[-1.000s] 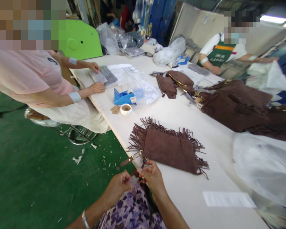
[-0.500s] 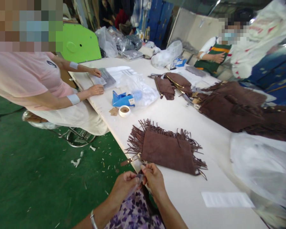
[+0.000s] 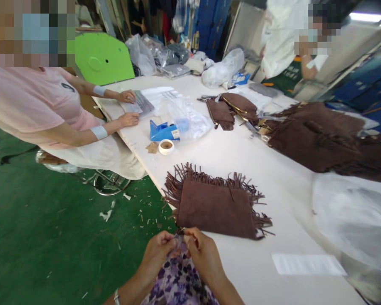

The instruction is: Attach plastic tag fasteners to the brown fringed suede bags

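Observation:
A brown fringed bag (image 3: 214,207) lies flat on the table, its lower left corner close to my hands. My left hand (image 3: 157,256) is closed in a pinch at the table's edge, on a small piece of clear plastic (image 3: 179,240). Beside it, my right hand (image 3: 205,254) pinches the same plastic from the other side, just below the bag's corner. Between my fingertips a small dark part, perhaps a strap end, shows only partly. My fingers hide most of what they hold.
On the white table (image 3: 241,156) stand a blue tape dispenser (image 3: 163,130) and a tape roll (image 3: 166,147). More brown bags (image 3: 317,140) pile up at right, near clear plastic (image 3: 352,220) and a paper strip (image 3: 307,264). A co-worker's hands (image 3: 129,119) rest on a packaged item at left.
Both hands have come slightly down and left, still pinching. The bag has shifted a little left, and its metal clip and strap tab no longer show. The far person has raised an arm.

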### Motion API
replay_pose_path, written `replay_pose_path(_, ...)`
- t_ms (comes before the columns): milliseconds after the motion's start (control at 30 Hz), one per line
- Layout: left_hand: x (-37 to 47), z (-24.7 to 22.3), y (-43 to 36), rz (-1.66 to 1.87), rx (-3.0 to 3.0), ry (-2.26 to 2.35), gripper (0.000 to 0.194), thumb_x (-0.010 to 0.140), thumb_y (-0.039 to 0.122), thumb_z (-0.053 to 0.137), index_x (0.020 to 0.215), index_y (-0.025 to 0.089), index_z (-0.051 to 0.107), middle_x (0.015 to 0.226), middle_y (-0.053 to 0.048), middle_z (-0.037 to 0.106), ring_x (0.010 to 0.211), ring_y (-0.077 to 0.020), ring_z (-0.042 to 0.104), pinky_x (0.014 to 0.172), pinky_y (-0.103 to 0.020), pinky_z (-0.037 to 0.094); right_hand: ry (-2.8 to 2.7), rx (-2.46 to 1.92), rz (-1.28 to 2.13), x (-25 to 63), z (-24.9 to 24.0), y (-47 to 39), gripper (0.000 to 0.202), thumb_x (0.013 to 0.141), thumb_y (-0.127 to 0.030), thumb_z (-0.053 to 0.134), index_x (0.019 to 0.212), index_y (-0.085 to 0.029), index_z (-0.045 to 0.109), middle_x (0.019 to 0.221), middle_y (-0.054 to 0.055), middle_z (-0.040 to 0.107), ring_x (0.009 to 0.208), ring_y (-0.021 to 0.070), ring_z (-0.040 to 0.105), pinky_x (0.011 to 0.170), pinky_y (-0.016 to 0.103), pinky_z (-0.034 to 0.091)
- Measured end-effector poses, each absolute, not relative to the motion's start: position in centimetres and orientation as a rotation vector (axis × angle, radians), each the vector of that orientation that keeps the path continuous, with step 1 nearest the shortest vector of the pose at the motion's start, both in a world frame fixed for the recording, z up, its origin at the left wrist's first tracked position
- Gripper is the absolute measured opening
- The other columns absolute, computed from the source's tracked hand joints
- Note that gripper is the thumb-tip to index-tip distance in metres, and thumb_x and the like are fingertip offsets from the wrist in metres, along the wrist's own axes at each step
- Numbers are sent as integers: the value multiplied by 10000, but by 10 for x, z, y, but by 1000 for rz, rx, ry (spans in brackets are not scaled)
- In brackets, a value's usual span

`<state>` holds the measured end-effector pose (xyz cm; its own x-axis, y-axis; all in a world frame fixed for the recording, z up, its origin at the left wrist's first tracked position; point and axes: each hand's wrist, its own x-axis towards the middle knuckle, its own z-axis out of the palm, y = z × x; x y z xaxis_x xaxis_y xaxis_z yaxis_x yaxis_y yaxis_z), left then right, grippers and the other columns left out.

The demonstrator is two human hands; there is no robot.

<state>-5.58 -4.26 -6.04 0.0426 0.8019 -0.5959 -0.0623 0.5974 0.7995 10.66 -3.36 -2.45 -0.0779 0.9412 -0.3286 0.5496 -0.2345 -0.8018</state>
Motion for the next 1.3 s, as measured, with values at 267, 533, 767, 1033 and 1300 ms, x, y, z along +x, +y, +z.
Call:
replay_pose_path(267, -52, -66, -45, 794, 789, 1416, 310, 827, 466, 599, 884, 165, 643, 834, -43, 705, 788, -212, 628, 725, -287, 460, -1556, -1776, 1313, 103, -40, -45, 195, 883, -230, 448, 1006, -264, 595, 940, -4, 716, 830, 186, 664, 648, 236, 449)
replay_pose_path(533, -46, -69, -52, 869, 854, 1499, 242, 879, 418, 553, 996, 208, 590, 1013, -32, 685, 934, -223, 633, 855, -308, 468, -1518, -1758, 1347, 100, -40, -45, 185, 895, -231, 449, 1010, -273, 587, 935, -14, 722, 843, 186, 670, 643, 234, 446)
replay_pose_path(767, -35, -64, -36, 895, 823, 1485, 219, 852, 392, 590, 930, 187, 598, 905, -21, 678, 877, -208, 625, 800, -286, 470, -1485, -1781, 1357, 103, -45, -47, 218, 919, -263, 412, 1051, -256, 587, 791, -9, 715, 652, 175, 655, 582, 248, 430)
replay_pose_path(1033, -26, -65, -31, 945, 670, 1452, 262, 794, 424, 662, 824, 167, 621, 792, -29, 668, 766, -187, 596, 709, -272, 456, -1250, -1743, 1397, 96, -49, -53, 265, 919, -325, 401, 1086, -249, 592, 686, -26, 675, 548, 171, 619, 560, 266, 458)
replay_pose_path(1300, -23, -65, -34, 1013, 563, 1398, 280, 783, 442, 680, 795, 169, 614, 763, -7, 626, 721, -152, 554, 700, -252, 439, -1484, -1821, 1116, 97, -47, -46, 222, 955, -336, 382, 1069, -282, 565, 916, -15, 712, 762, 184, 679, 653, 258, 458)
